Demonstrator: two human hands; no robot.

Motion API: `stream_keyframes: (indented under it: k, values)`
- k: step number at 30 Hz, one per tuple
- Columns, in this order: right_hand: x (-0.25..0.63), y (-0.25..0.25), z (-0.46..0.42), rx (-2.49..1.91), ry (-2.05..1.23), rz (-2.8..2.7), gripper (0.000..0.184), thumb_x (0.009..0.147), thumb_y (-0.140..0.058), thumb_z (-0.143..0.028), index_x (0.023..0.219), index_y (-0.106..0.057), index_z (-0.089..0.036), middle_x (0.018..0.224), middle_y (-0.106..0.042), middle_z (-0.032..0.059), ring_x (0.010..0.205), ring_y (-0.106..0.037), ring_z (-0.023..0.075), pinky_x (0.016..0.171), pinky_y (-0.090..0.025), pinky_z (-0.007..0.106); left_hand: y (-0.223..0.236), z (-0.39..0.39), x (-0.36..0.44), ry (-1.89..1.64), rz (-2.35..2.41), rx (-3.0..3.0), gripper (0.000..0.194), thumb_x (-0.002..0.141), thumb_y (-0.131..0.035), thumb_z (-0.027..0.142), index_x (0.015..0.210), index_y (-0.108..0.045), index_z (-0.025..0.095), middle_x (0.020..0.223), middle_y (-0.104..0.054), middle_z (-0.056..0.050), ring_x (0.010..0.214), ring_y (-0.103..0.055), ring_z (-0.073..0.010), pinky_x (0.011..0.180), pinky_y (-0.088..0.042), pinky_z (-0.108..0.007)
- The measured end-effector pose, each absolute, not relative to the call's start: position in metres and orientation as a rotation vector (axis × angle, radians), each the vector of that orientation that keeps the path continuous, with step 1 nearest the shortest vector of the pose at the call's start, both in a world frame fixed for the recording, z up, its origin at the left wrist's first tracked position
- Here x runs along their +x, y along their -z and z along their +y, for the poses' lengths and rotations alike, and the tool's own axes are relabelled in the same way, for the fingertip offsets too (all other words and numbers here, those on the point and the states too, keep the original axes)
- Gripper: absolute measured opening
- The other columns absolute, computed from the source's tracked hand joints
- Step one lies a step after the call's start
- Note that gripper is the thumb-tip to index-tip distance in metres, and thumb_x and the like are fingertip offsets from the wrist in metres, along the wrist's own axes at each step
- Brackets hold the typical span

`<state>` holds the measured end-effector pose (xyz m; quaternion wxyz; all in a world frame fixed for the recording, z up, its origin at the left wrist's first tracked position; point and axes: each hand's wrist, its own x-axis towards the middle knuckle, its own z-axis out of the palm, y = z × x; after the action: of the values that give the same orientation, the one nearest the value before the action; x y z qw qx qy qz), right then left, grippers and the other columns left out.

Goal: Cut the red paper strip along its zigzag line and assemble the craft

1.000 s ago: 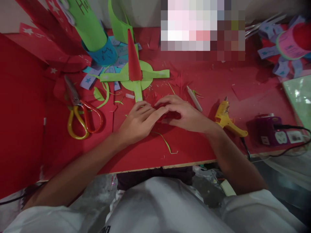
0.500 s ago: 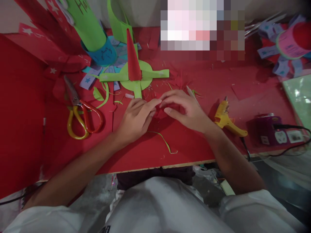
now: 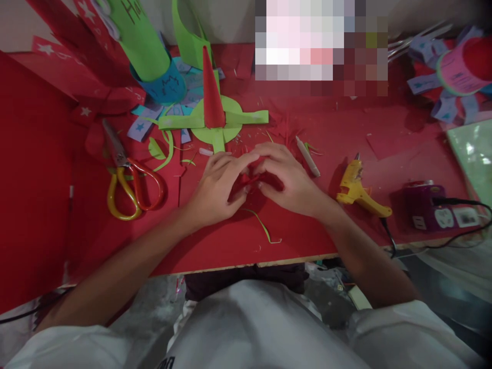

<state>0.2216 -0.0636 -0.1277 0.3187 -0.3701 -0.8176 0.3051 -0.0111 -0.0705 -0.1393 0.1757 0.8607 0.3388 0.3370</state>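
In the middle of the table my left hand [image 3: 217, 187] curls its fingers inward, the thumb below the index finger. Facing it, my right hand [image 3: 290, 182] is bent the same way. Between the fingertips of both is a small red piece of craft sheet [image 3: 250, 179], hard to tell from the red table and partly hidden by the fingers. Just behind the hands stands a red cone [image 3: 213, 102] on a green disc [image 3: 233, 134] with green strips sticking out. To the right of my right hand lies a pale pen-like stick [image 3: 307, 156].
Scissors [image 3: 125, 174] lie at the left, a yellow glue gun [image 3: 357, 189] at the right beside a purple power socket block [image 3: 426, 207]. A green cylinder [image 3: 140, 46] in a blue base stands back left, a pink craft ring [image 3: 459, 69] back right. Green trimmings [image 3: 261, 225] lie near the front edge.
My right hand has shifted slightly left and closed in toward the left one, uncovering more of the pale stick. Both thumbs have moved lower, and the red piece shows between the fingers.
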Motion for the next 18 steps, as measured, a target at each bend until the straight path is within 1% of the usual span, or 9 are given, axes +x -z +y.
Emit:
stream_keyframes:
  k: [3,6,9,11,13,15,16,18]
  values:
    - [0.2194,0.1251,-0.0655,-0.975,-0.775,-2.171,0.019,0.090,-0.064,-0.015,0.102,-0.071,-0.027,0.140,-0.070,0.0098,0.144,-0.055,0.0374,0.124,-0.042,0.065,0.1393,-0.0705,-0.0111,-0.934,0.975,2.426,0.069,0.088,-0.063,0.012,0.155,-0.049,0.025,0.107,-0.073,-0.004,0.106,-0.064,-0.0268,0.105,-0.046,-0.046]
    - [0.2185,0.1224,-0.0664,-0.971,-0.765,-2.139,0.013,0.096,-0.065,-0.023,0.106,-0.071,-0.028,0.140,-0.070,0.0106,0.142,-0.057,0.0371,0.123,-0.044,0.064,0.1370,-0.0706,-0.0114,-0.948,0.977,2.394,0.068,0.088,-0.062,0.011,0.153,-0.050,0.024,0.104,-0.071,-0.003,0.102,-0.064,-0.0250,0.103,-0.047,-0.044]
    - [0.2195,0.1193,-0.0671,-1.054,-0.757,-2.004,0.020,0.103,-0.064,-0.036,0.121,-0.069,-0.029,0.138,-0.071,0.0114,0.136,-0.062,0.0358,0.119,-0.048,0.060,0.1343,-0.0708,-0.0122,-0.974,0.989,2.353,0.062,0.090,-0.061,0.011,0.151,-0.051,0.023,0.102,-0.070,-0.003,0.101,-0.066,-0.0234,0.103,-0.048,-0.043]
    - [0.2211,0.1181,-0.0674,-1.144,-0.763,-1.876,0.026,0.106,-0.060,-0.044,0.127,-0.067,-0.031,0.132,-0.073,0.0105,0.128,-0.066,0.0338,0.113,-0.053,0.057,0.1332,-0.0713,-0.0127,-1.001,0.992,2.333,0.058,0.093,-0.061,0.013,0.149,-0.052,0.023,0.102,-0.071,-0.002,0.102,-0.067,-0.0232,0.104,-0.049,-0.043]
    - [0.2223,0.1182,-0.0672,-1.204,-0.832,-1.754,0.031,0.107,-0.059,-0.054,0.127,-0.066,-0.032,0.115,-0.074,0.0080,0.111,-0.071,0.0304,0.101,-0.059,0.051,0.1328,-0.0719,-0.0129,-1.023,1.001,2.311,0.053,0.096,-0.060,0.017,0.148,-0.052,0.023,0.103,-0.073,-0.003,0.105,-0.069,-0.0241,0.106,-0.049,-0.045]
    - [0.2218,0.1188,-0.0665,-1.224,-1.014,-1.642,0.038,0.104,-0.061,-0.064,0.123,-0.066,-0.032,0.093,-0.071,0.0040,0.090,-0.071,0.0255,0.082,-0.061,0.042,0.1329,-0.0723,-0.0128,-1.043,1.014,2.292,0.048,0.100,-0.060,0.021,0.148,-0.052,0.023,0.103,-0.075,-0.005,0.108,-0.070,-0.0255,0.108,-0.050,-0.047]
    - [0.2208,0.1190,-0.0661,-1.217,-1.139,-1.583,0.041,0.102,-0.063,-0.068,0.120,-0.067,-0.031,0.083,-0.066,0.0016,0.079,-0.069,0.0227,0.072,-0.059,0.037,0.1330,-0.0724,-0.0127,-1.059,1.015,2.287,0.046,0.102,-0.060,0.023,0.147,-0.053,0.024,0.103,-0.075,-0.005,0.109,-0.071,-0.0259,0.109,-0.050,-0.049]
    - [0.2174,0.1191,-0.0655,-1.180,-1.399,-1.446,0.046,0.096,-0.069,-0.073,0.114,-0.066,-0.031,0.071,-0.057,-0.0029,0.062,-0.059,0.0170,0.054,-0.049,0.029,0.1334,-0.0723,-0.0126,-1.100,1.012,2.296,0.042,0.104,-0.062,0.026,0.146,-0.054,0.025,0.102,-0.077,-0.005,0.112,-0.072,-0.0264,0.113,-0.049,-0.051]
